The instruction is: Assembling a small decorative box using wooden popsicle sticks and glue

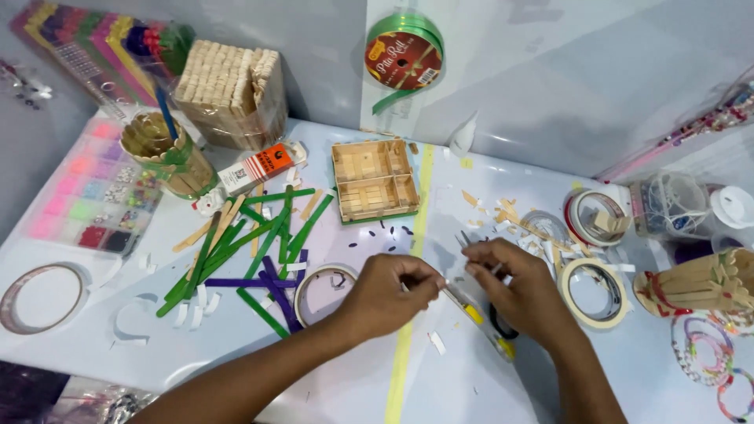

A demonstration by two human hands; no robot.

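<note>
A pale, glossy surface [503,377] with a yellow strip down its middle meets a plain grey wall, where a green ribbon roll [404,53] hangs. The left hand [386,294] pinches a small pale piece between its fingertips; the right hand [514,286] is closed on a thin tool [471,312] with a yellow handle, just beside it. Green and purple sticks [251,251] lie scattered left, near a tape ring [322,290] and a wooden tray [374,180]. A bead box [90,192] sits far left; tape rolls [594,290] lie right.
</note>
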